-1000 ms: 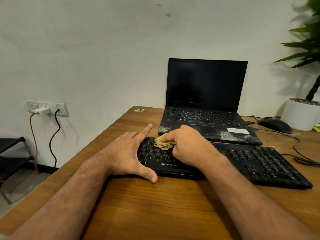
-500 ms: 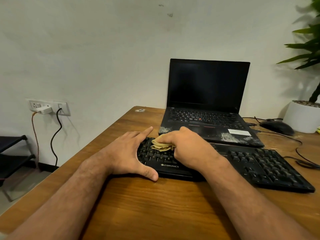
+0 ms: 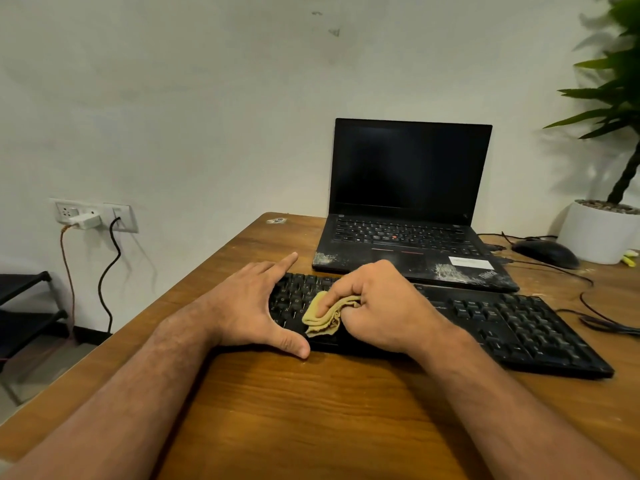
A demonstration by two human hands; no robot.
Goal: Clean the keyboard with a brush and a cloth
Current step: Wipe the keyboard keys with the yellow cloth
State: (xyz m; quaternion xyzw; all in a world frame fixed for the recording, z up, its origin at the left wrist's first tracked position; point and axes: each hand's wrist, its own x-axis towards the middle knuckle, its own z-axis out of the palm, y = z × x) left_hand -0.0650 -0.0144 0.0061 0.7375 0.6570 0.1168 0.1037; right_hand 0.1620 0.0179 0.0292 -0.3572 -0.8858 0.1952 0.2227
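A black keyboard (image 3: 512, 327) lies across the wooden desk (image 3: 311, 410) in front of me. My right hand (image 3: 381, 306) grips a folded tan cloth (image 3: 323, 317) and presses it on the keys near the keyboard's left front edge. My left hand (image 3: 249, 306) rests flat against the keyboard's left end, fingers straight, thumb along the front edge. No brush is in view.
An open black laptop (image 3: 408, 216) with a dusty palm rest stands just behind the keyboard. A black mouse (image 3: 545, 252), cables (image 3: 588, 306) and a white plant pot (image 3: 599, 237) sit at the right. Wall sockets (image 3: 93, 216) with plugged cords hang left of the desk.
My right hand has drawn the cloth from the keyboard's back rows toward its front edge. The left hand has stayed at the keyboard's left end.
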